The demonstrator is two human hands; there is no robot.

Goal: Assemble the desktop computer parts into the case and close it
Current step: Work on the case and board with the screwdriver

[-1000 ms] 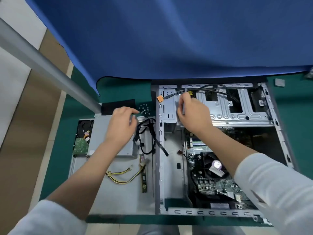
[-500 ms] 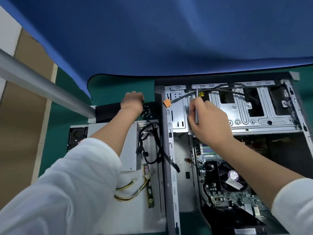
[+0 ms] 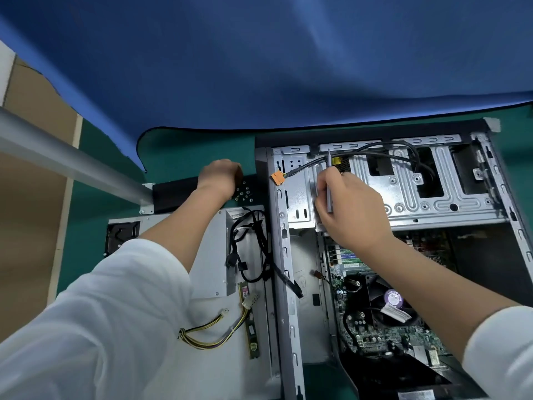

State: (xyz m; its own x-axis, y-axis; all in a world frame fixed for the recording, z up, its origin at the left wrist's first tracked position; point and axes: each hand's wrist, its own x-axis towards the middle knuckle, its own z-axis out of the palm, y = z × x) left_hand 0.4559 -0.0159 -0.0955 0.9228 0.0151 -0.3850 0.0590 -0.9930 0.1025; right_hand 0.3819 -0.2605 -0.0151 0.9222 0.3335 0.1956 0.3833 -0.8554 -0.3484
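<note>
At ten o'clock of the open case, the left hand curled over loose screws; right hand's grip held the screwdriver. Best pinch one screw before lifting.

A: Where is there room in the case?

B: The bare floor right of the fan, under the drive cage. Black cables cross the cage's top edge, and the right hand with its screwdriver blocks the left bay.

A: And outside?

B: Cables and a RAM stick crowd the side panel. The left hand covers the screws.
</note>
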